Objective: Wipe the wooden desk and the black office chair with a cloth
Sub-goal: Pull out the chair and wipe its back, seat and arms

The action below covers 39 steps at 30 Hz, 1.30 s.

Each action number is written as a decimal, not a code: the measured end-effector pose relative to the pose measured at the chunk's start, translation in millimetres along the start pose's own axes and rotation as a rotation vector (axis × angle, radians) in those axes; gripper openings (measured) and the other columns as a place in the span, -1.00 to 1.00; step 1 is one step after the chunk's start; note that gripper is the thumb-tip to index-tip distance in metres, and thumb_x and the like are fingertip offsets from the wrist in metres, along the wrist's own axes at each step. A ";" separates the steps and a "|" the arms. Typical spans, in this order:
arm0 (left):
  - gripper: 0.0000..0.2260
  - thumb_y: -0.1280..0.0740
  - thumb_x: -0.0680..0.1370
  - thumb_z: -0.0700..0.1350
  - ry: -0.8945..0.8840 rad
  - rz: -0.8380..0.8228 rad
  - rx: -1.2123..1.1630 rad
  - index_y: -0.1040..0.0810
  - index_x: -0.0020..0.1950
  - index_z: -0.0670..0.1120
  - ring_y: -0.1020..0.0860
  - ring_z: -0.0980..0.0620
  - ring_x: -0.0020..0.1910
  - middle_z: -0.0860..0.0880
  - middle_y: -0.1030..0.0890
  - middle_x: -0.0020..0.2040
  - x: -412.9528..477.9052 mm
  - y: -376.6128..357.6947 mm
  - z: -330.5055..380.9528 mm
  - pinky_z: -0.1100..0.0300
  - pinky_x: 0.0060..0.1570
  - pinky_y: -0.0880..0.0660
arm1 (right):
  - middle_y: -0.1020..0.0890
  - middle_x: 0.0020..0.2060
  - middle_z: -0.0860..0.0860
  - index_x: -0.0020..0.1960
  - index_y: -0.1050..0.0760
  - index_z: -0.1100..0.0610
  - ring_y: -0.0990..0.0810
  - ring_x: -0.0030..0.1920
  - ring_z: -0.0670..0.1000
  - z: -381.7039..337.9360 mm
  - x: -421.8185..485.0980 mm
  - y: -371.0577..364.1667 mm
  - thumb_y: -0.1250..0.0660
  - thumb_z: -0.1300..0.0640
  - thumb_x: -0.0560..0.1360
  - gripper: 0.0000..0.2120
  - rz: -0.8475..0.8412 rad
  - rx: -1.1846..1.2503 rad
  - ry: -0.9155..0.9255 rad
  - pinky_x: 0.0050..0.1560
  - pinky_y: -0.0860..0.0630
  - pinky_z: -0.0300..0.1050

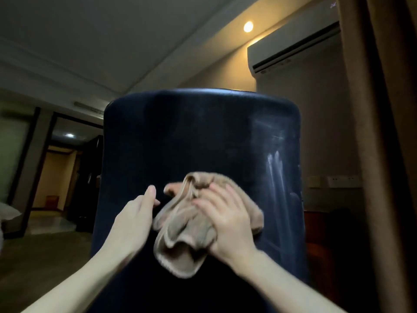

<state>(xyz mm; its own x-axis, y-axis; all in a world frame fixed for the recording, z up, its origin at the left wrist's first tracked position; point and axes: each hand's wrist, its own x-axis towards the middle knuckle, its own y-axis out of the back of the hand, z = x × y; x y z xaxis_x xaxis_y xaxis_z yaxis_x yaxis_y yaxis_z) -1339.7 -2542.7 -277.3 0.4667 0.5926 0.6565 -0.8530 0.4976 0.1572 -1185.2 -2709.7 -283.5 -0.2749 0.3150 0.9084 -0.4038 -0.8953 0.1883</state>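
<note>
Wiping chair point(191, 132): right hand point(225, 220) presses cloth point(185, 233), fingers spread; left hand point(133, 220) flat, empty, steadying; streaked right side probably wants passes next.

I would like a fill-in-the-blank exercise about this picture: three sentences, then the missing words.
1. The ____ hand presses the cloth against the chair.
2. The left hand holds ____.
3. The ceiling lamp is switched ____.
Missing words: right (the right hand); nothing; on.
</note>
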 end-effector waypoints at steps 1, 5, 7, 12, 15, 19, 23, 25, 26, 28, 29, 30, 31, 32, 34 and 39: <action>-0.48 -0.04 0.65 0.34 0.001 -0.005 0.019 -0.66 -0.03 0.04 -0.61 0.01 0.00 0.03 -0.68 -0.04 -1.3 -1.8 -2.9 0.05 0.07 -0.47 | -0.60 0.31 -0.04 0.26 -0.63 0.00 -0.45 0.46 0.09 -9.5 -17.2 -10.1 -0.50 0.04 0.36 -0.54 -0.014 0.015 0.018 0.53 -0.24 0.20; -0.62 -0.09 0.64 0.29 -0.052 0.007 0.091 -0.43 -0.11 0.02 -0.41 0.17 -0.28 0.12 -0.46 -0.16 -8.4 -5.5 -11.9 0.26 -0.21 -0.33 | -0.61 0.30 -0.09 0.22 -0.64 -0.04 -0.45 0.46 0.03 -33.3 -51.3 -26.0 -0.44 -0.10 0.42 -0.62 -0.132 0.016 0.126 0.51 -0.31 0.14; -0.66 -0.09 0.64 0.29 -0.058 -0.016 0.103 -0.38 -0.06 0.05 -0.38 0.15 -0.28 0.14 -0.38 -0.20 -8.8 -3.4 -10.6 0.25 -0.24 -0.31 | -0.62 0.29 -0.12 0.21 -0.64 -0.07 -0.49 0.43 0.01 -34.3 -43.9 -19.1 -0.45 -0.11 0.39 -0.60 -0.185 0.002 0.164 0.46 -0.38 0.12; -0.46 -0.07 0.68 0.27 -0.018 -0.035 0.154 -0.45 -0.21 -0.14 -0.49 -0.06 -0.24 -0.06 -0.54 -0.28 0.4 5.7 -10.0 0.07 -0.14 -0.44 | -0.68 0.20 -0.03 0.18 -0.68 0.06 -0.64 0.22 0.10 -18.7 20.2 26.8 -0.50 0.16 0.26 -0.53 0.013 0.032 0.129 0.19 -0.54 0.07; -0.50 -0.06 0.68 0.28 0.008 -0.004 0.166 -0.39 -0.20 -0.10 -0.41 0.03 -0.30 0.01 -0.48 -0.29 -1.9 2.6 -8.0 0.06 -0.21 -0.36 | -0.68 0.22 0.01 0.19 -0.67 0.08 -0.62 0.23 0.16 -1.3 71.4 56.8 -0.40 0.20 0.34 -0.59 0.150 -0.108 0.076 0.28 -0.47 0.11; -0.63 -0.05 0.67 0.30 0.059 0.030 0.154 -0.40 -0.08 0.04 -0.51 0.07 -0.20 -0.08 -0.56 -0.19 -6.4 -3.4 -11.8 0.15 -0.18 -0.37 | -0.65 0.28 0.01 0.22 -0.66 0.07 -0.55 0.33 0.15 21.4 94.7 59.9 -0.34 0.20 0.39 -0.60 0.004 -0.331 0.073 0.45 -0.33 0.15; -0.55 -0.10 0.68 0.24 0.041 0.119 0.117 -0.49 -0.22 -0.03 -0.52 0.01 -0.21 -0.02 -0.57 -0.26 -19.8 -12.1 -13.8 0.08 -0.22 -0.34 | -0.67 0.21 0.03 0.21 -0.66 0.09 -0.56 0.28 0.17 4.7 61.1 28.2 -0.43 0.23 0.36 -0.59 0.003 -0.270 -0.077 0.46 -0.32 0.09; -0.60 -0.12 0.68 0.21 0.009 0.180 0.117 -0.51 -0.18 0.00 -0.52 -0.04 -0.16 0.02 -0.58 -0.22 -27.9 -16.0 -14.3 0.01 -0.14 -0.35 | -0.67 0.17 0.01 0.19 -0.66 0.08 -0.56 0.24 0.16 -9.2 48.8 16.0 -0.45 0.22 0.35 -0.60 0.029 -0.261 -0.127 0.39 -0.34 0.06; -0.63 -0.13 0.68 0.20 -0.005 0.194 0.112 -0.53 -0.16 0.03 -0.52 -0.06 -0.13 0.04 -0.58 -0.20 -30.4 -15.6 -13.5 0.01 -0.08 -0.35 | -0.67 0.15 0.00 0.18 -0.65 0.07 -0.55 0.22 0.15 -15.7 44.3 11.0 -0.46 0.21 0.35 -0.61 0.029 -0.256 -0.131 0.36 -0.34 0.05; -0.65 -0.15 0.68 0.17 -0.023 0.198 0.074 -0.56 -0.16 0.05 -0.52 -0.05 -0.14 0.07 -0.59 -0.20 -32.8 -13.6 -11.8 0.00 -0.09 -0.36 | -0.66 0.13 -0.01 0.16 -0.65 0.06 -0.54 0.20 0.15 -25.1 36.1 4.8 -0.45 0.17 0.37 -0.65 -0.029 -0.264 -0.079 0.31 -0.35 0.04; -0.65 -0.16 0.68 0.17 -0.030 0.192 0.068 -0.56 -0.18 0.05 -0.52 0.00 -0.17 0.07 -0.59 -0.22 -32.0 -12.7 -11.1 0.01 -0.15 -0.36 | -0.65 0.13 -0.02 0.16 -0.64 0.05 -0.54 0.19 0.15 -26.6 34.1 3.4 -0.43 0.15 0.39 -0.66 -0.070 -0.274 -0.040 0.30 -0.35 0.04; -0.64 -0.16 0.68 0.17 -0.030 0.184 0.074 -0.56 -0.20 0.06 -0.51 0.07 -0.19 0.07 -0.59 -0.23 -31.2 -12.0 -11.6 0.04 -0.18 -0.35 | -0.65 0.13 -0.03 0.16 -0.64 0.05 -0.54 0.19 0.14 -26.4 33.8 3.5 -0.41 0.14 0.40 -0.68 -0.111 -0.281 -0.007 0.29 -0.34 0.03; -0.64 -0.15 0.68 0.17 -0.022 0.182 0.085 -0.55 -0.20 0.07 -0.48 0.13 -0.20 0.09 -0.58 -0.22 -30.1 -10.4 -13.5 0.04 -0.18 -0.34 | -0.65 0.13 -0.04 0.17 -0.64 0.04 -0.54 0.17 0.14 -25.5 35.8 4.5 -0.39 0.13 0.42 -0.68 -0.145 -0.284 0.019 0.28 -0.33 0.03; -0.64 -0.14 0.68 0.17 -0.017 0.184 0.095 -0.55 -0.19 0.07 -0.46 0.14 -0.20 0.11 -0.57 -0.21 -27.6 -9.1 -14.3 0.03 -0.14 -0.33 | -0.65 0.12 -0.04 0.18 -0.63 0.04 -0.54 0.16 0.14 -23.6 41.1 7.1 -0.37 0.13 0.43 -0.67 -0.176 -0.289 0.046 0.27 -0.33 0.03; -0.64 -0.13 0.69 0.16 -0.011 0.187 0.095 -0.56 -0.15 0.03 -0.42 0.18 -0.22 0.14 -0.53 -0.22 -21.7 -6.6 -12.3 0.02 -0.07 -0.32 | -0.64 0.11 -0.05 0.21 -0.62 0.03 -0.54 0.15 0.14 -19.8 54.9 14.9 -0.33 0.12 0.44 -0.66 -0.218 -0.306 0.109 0.25 -0.33 0.05; -0.67 -0.10 0.69 0.16 -0.086 0.187 0.040 -0.54 -0.11 0.06 -0.48 0.05 -0.17 0.05 -0.57 -0.16 -2.6 -3.8 26.8 0.04 -0.16 -0.33 | -0.69 0.12 -0.01 0.11 -0.69 0.06 -0.60 0.10 0.18 -14.4 108.8 50.6 -0.35 0.13 0.52 -0.79 0.135 -0.314 0.194 0.20 -0.40 0.10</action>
<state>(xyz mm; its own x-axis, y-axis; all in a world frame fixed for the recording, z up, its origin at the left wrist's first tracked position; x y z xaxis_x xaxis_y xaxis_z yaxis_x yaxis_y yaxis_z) -1343.8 -2563.2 -259.8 0.2792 0.6152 0.7372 -0.9323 0.3575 0.0548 -1248.2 -2716.2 -180.5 -0.4914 0.2815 0.8242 -0.5917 -0.8023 -0.0788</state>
